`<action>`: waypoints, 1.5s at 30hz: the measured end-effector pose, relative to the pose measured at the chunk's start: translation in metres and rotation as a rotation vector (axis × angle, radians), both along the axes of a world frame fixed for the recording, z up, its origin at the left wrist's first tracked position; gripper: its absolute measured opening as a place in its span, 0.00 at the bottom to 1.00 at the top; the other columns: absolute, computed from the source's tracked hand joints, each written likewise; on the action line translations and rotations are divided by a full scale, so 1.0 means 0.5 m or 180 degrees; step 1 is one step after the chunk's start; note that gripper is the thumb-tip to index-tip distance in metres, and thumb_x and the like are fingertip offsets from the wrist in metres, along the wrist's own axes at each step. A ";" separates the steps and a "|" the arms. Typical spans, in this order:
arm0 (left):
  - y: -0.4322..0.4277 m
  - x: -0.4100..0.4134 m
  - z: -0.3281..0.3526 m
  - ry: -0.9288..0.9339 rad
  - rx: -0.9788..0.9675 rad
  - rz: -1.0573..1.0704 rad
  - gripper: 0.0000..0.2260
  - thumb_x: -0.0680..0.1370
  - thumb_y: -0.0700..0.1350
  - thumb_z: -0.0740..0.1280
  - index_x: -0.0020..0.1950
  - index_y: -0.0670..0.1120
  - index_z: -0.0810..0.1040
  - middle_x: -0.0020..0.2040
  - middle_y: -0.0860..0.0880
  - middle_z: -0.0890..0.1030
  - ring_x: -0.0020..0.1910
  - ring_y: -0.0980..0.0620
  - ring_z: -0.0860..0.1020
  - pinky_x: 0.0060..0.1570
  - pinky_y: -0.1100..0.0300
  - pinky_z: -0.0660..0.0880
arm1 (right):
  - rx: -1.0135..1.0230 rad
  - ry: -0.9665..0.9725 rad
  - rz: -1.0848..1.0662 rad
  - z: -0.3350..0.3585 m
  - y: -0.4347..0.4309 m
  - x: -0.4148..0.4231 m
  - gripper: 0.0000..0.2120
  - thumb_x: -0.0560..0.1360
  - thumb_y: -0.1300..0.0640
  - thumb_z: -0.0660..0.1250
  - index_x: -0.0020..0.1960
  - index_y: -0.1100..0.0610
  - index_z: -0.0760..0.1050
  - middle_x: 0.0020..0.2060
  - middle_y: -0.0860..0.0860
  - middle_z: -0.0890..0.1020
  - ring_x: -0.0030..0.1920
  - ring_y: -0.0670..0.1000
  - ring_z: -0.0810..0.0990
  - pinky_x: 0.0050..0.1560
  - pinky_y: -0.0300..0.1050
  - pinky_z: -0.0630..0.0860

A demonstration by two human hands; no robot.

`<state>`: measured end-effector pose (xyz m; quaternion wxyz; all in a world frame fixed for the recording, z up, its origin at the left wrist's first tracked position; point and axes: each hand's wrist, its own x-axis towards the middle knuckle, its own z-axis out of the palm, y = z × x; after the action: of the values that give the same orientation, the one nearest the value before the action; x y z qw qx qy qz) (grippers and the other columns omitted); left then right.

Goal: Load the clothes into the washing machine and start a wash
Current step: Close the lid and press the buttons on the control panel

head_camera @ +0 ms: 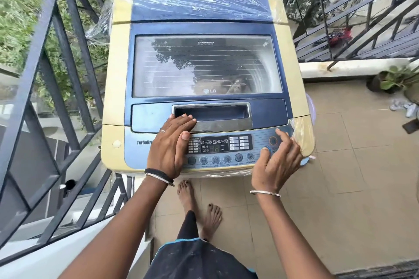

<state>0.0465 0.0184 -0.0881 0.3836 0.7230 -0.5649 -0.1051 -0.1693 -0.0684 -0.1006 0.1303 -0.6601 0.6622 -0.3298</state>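
Note:
A blue and cream top-loading washing machine (118,70) stands in front of me with its glass lid (204,63) down. Clothes (235,85) show dimly through the glass at the lower right. My left hand (170,142) lies flat, fingers together, across the lid's front edge and the left end of the control panel (226,145). My right hand (278,158) hovers over the panel's right end, its thumb on a round blue button (267,149). The display shows lit digits. Neither hand holds anything.
Black metal railings (56,88) close in the left side and the back right. Clear plastic wrap covers the machine's rear panel and right corner. A potted plant (390,79) and pale shoes (405,106) sit on the tiled floor at the right. My bare feet stand below the machine.

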 end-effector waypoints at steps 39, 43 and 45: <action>-0.057 -0.025 -0.013 0.2704 -0.0724 0.0439 0.23 0.82 0.47 0.51 0.52 0.36 0.83 0.51 0.36 0.84 0.49 0.37 0.84 0.50 0.34 0.77 | 0.2647 -0.3007 0.2862 0.054 -0.103 0.128 0.19 0.80 0.61 0.53 0.50 0.71 0.80 0.47 0.66 0.84 0.52 0.65 0.83 0.60 0.61 0.76; -0.059 -0.028 -0.010 0.2655 -0.0697 0.0499 0.23 0.82 0.47 0.51 0.52 0.35 0.83 0.50 0.36 0.84 0.48 0.38 0.84 0.49 0.35 0.77 | 0.2727 -0.3036 0.2776 0.055 -0.105 0.131 0.19 0.80 0.61 0.53 0.50 0.71 0.80 0.47 0.66 0.84 0.51 0.65 0.83 0.59 0.59 0.77; -0.061 -0.029 -0.009 0.2673 -0.0699 0.0520 0.23 0.81 0.47 0.51 0.52 0.35 0.83 0.50 0.36 0.84 0.48 0.38 0.84 0.49 0.35 0.77 | 0.2675 -0.2986 0.2791 0.054 -0.105 0.133 0.19 0.80 0.61 0.53 0.50 0.71 0.80 0.47 0.65 0.84 0.51 0.65 0.83 0.59 0.58 0.77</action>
<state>0.0322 -0.0119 -0.0926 0.6614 0.6148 -0.3088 -0.2985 -0.1028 -0.1212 -0.0735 0.7566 -0.5483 0.2850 -0.2141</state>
